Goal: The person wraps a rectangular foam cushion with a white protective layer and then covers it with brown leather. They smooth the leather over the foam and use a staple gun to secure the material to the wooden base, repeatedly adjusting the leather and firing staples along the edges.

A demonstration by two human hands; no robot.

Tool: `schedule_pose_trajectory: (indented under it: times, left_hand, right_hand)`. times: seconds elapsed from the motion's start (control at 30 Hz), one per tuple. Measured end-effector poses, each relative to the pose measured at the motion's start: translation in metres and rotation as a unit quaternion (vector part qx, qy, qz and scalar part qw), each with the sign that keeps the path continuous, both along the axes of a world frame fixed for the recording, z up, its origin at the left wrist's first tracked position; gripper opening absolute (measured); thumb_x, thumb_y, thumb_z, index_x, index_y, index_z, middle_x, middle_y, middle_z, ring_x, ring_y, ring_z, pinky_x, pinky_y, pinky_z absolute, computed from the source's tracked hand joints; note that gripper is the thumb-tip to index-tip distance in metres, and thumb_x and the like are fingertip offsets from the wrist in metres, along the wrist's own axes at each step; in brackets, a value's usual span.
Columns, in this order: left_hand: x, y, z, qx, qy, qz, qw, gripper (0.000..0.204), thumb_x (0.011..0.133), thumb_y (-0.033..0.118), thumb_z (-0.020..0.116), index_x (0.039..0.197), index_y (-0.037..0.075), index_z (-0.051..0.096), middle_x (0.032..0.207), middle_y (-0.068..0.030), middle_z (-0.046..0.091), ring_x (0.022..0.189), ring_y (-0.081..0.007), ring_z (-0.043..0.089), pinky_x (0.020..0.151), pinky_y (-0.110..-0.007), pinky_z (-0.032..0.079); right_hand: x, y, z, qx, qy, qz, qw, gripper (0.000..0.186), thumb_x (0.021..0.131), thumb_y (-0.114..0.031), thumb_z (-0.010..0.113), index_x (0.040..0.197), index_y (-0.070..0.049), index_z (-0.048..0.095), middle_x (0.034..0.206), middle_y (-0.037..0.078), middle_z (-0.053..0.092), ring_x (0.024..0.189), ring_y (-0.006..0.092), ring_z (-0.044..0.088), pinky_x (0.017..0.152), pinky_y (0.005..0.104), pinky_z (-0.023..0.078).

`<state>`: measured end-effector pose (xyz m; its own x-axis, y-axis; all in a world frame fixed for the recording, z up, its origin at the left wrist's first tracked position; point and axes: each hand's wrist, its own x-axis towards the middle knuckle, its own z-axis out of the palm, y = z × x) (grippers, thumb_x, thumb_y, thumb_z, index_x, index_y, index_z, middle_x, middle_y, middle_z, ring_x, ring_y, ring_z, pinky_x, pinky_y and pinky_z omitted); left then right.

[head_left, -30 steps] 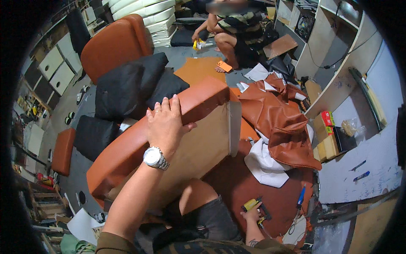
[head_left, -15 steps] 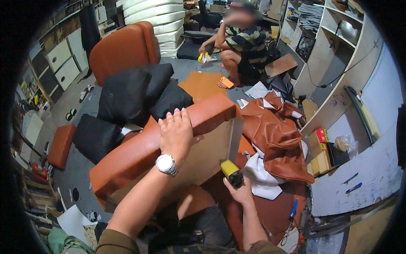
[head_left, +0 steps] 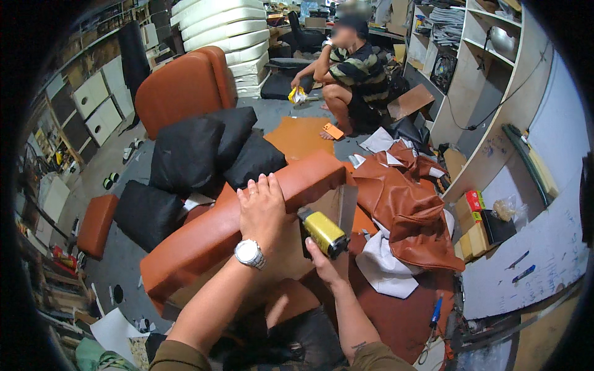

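A padded panel covered in brown leather-like material [head_left: 192, 250] is tilted in front of me, its bare board underside [head_left: 281, 263] facing me. My left hand [head_left: 263, 204], a watch on its wrist, lies with outstretched fingers across the panel's upper padded edge. My right hand [head_left: 325, 266] grips a yellow-and-black staple gun [head_left: 323, 233], held close to the board's right part. Its nose and the lower fingers around it are hidden.
Black cushions [head_left: 185, 151] and brown backrests [head_left: 179, 93] lie beyond the panel. Crumpled brown covering [head_left: 402, 210] is heaped to the right, near scissors [head_left: 427, 349]. A person [head_left: 356, 74] crouches ahead by an orange phone [head_left: 333, 130]. Shelving [head_left: 495, 123] stands right.
The staple gun in my right hand has moved up and left, toward the board and my left hand. My left hand stays on the panel's edge. The whole view has shifted slightly.
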<state>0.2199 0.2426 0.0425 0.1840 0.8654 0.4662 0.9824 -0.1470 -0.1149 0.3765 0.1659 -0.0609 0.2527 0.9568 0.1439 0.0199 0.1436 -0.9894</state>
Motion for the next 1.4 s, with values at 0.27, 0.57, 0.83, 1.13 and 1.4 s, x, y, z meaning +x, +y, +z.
schedule_pose_trajectory:
  times: [0.27,0.57,0.83,1.13,1.4]
  left_hand:
    - [0.000,0.005,-0.010,0.042,0.048,0.011,0.998,0.078,0.095,0.025,0.074,0.163,0.005,0.042,0.153,-0.0212,0.059,0.137,-0.0399,0.062,0.117,-0.057,0.047]
    - [-0.079,-0.009,0.069,-0.347,-0.073,-0.050,0.934,0.099,0.093,0.069,0.071,0.171,0.021,0.033,0.171,-0.0249,0.037,0.157,-0.0478,0.036,0.124,-0.062,0.034]
    - [-0.076,-0.033,0.037,-0.176,-0.057,-0.071,0.980,0.102,0.083,0.041,0.088,0.169,0.024,0.037,0.171,-0.0199,0.041,0.153,-0.0411,0.044,0.122,-0.063,0.037]
    - [-0.069,-0.041,0.045,-0.162,-0.005,-0.061,0.985,0.108,0.080,0.037,0.090,0.170,0.019,0.033,0.168,-0.0174,0.044,0.148,-0.0395,0.049,0.118,-0.063,0.042]
    - [-0.069,-0.044,0.044,-0.163,-0.036,-0.051,0.985,0.115,0.078,0.041,0.091,0.171,0.012,0.029,0.167,-0.0163,0.045,0.149,-0.0398,0.048,0.118,-0.063,0.042]
  right_hand:
    - [-0.021,-0.011,-0.010,0.042,-0.009,0.028,0.999,0.036,0.096,-0.028,0.078,0.118,0.001,0.077,0.106,0.014,0.081,0.097,0.0242,0.079,0.087,0.0394,0.060]
    - [0.005,-0.022,-0.063,-0.111,0.070,0.037,0.991,0.040,0.096,-0.032,0.081,0.117,0.001,0.076,0.107,0.008,0.079,0.095,0.0170,0.075,0.082,0.0354,0.059]
    - [-0.015,-0.034,-0.026,-0.042,0.057,0.056,0.996,0.030,0.097,-0.025,0.080,0.109,0.001,0.077,0.093,0.007,0.078,0.081,0.0149,0.074,0.074,0.0334,0.058]
    - [-0.035,-0.036,0.028,0.002,-0.095,0.053,0.994,0.028,0.096,-0.022,0.078,0.113,0.001,0.078,0.096,0.010,0.080,0.085,0.0193,0.077,0.077,0.0336,0.060]
    - [-0.018,-0.042,-0.021,0.049,-0.124,0.069,0.989,0.038,0.090,-0.027,0.085,0.115,0.001,0.077,0.105,0.017,0.081,0.096,0.0291,0.080,0.087,0.0403,0.062]
